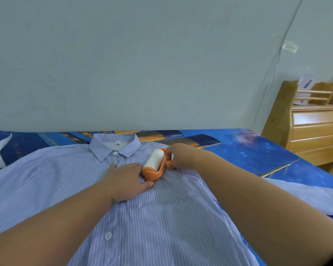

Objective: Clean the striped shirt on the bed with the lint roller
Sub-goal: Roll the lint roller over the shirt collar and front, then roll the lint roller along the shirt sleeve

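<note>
Striped shirt (152, 217) lay flat, buttoned, on the bed (258, 150). Left hand (126, 178) pressed palm-down on the placket, fingers together, touching the lint roller (155, 163) base. Roller sat on the upper chest, long axis running toward the collar (114, 145). Right hand (178, 156) closed round its orange handle. No containers near.

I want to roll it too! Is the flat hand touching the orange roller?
Cannot tell. In the head view the left hand lies flat on the shirt, right beside the roller; no gap shows, but no clear contact either. The right hand holds its handle.
</note>
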Tool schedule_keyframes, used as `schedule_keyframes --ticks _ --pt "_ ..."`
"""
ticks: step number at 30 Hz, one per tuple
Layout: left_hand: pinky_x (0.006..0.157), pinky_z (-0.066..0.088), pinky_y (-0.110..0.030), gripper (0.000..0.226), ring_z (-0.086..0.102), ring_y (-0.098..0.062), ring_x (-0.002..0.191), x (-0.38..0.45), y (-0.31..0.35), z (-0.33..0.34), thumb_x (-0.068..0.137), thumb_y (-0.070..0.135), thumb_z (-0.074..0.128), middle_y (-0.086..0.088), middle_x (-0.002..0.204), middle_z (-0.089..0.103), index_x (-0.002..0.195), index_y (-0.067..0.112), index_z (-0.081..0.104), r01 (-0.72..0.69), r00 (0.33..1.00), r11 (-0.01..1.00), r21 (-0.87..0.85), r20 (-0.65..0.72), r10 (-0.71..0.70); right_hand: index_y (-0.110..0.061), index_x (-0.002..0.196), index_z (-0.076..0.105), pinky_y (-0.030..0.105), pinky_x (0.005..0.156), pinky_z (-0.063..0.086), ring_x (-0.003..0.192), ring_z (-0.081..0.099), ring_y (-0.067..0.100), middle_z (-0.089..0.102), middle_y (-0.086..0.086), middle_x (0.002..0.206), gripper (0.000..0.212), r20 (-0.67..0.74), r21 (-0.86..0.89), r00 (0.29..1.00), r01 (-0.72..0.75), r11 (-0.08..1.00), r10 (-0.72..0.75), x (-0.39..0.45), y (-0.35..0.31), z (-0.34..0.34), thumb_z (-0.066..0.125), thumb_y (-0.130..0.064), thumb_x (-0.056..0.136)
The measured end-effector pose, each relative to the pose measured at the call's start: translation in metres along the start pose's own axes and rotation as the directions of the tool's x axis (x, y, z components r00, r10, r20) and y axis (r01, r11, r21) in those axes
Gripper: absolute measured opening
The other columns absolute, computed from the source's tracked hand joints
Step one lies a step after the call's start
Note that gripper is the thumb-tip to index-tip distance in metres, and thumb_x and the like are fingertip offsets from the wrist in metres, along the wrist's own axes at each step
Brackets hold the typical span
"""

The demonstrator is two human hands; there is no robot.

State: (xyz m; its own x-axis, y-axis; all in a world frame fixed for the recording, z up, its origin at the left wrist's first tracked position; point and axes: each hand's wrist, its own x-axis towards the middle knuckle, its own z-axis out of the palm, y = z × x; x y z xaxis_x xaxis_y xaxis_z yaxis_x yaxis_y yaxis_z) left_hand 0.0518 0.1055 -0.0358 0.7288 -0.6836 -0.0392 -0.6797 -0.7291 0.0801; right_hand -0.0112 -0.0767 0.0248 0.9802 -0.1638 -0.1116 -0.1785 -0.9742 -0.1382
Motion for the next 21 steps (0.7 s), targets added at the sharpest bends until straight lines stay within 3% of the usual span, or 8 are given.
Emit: schedule_keyframes --ticks 4,8,15,18,21 --pt "0.114 0.017 -0.048 0.076 0.035 -0.016 0.138 -0.001 0.003 -0.004 0.085 0.073 0.031 0.008 0.151 0.034 0.143 0.024 0.034 0.028 0.999 0.999 0.043 0.034 -0.029 -0.016 0.093 0.057 0.024 0.062 0.035 0.084 0.053 0.021 0.062 0.008 0.103 0.008 0.023 0.012 1.000 -0.021 1.000 0.021 -0.021 0.018 -0.007 0.059 -0.023 0.089" --pt "0.116 0.012 -0.049 0.080 0.028 -0.016 0.143 -0.002 0.004 -0.007 0.086 0.073 0.028 0.009 0.158 0.023 0.149 0.024 0.023 0.034 0.997 0.997 0.065 0.067 -0.039 -0.015 0.092 0.058 0.020 0.059 0.035 0.078 0.051 0.019 0.064 0.008 0.101 0.009 0.026 0.013 0.998 -0.056 0.998 0.056 -0.054 0.047 -0.007 0.058 -0.024 0.090" --pt "0.110 0.027 -0.046 0.069 0.042 -0.017 0.133 -0.002 0.008 -0.007 0.087 0.071 0.030 0.007 0.148 0.040 0.138 0.025 0.036 0.032 0.997 0.998 0.060 0.066 -0.036 -0.020 0.086 0.061 0.035 0.077 0.052 0.070 0.066 0.017 0.068 -0.004 0.078 0.010 0.057 0.074 0.986 -0.164 0.984 0.160 -0.101 0.103 -0.009 0.064 -0.026 0.080" --pt "0.109 0.028 -0.045 0.070 0.041 -0.017 0.134 -0.001 0.011 -0.009 0.086 0.070 0.032 0.007 0.151 0.036 0.141 0.025 0.034 0.051 0.995 0.996 0.066 0.079 -0.057 -0.025 0.086 0.061 0.034 0.076 0.053 0.073 0.066 0.014 0.066 -0.006 0.084 0.011 0.103 -0.010 0.974 -0.200 0.980 0.200 -0.120 0.127 -0.018 0.067 -0.030 0.079" --pt "0.103 0.036 -0.043 0.061 0.050 -0.018 0.123 0.004 0.016 -0.011 0.082 0.069 0.037 0.005 0.140 0.047 0.126 0.027 0.047 0.084 0.992 0.993 0.080 0.090 -0.091 -0.027 0.082 0.061 0.029 0.070 0.054 0.065 0.064 0.010 0.066 -0.006 0.084 0.010 0.141 -0.053 0.959 -0.243 0.969 0.248 -0.140 0.151 -0.030 0.070 -0.028 0.077"
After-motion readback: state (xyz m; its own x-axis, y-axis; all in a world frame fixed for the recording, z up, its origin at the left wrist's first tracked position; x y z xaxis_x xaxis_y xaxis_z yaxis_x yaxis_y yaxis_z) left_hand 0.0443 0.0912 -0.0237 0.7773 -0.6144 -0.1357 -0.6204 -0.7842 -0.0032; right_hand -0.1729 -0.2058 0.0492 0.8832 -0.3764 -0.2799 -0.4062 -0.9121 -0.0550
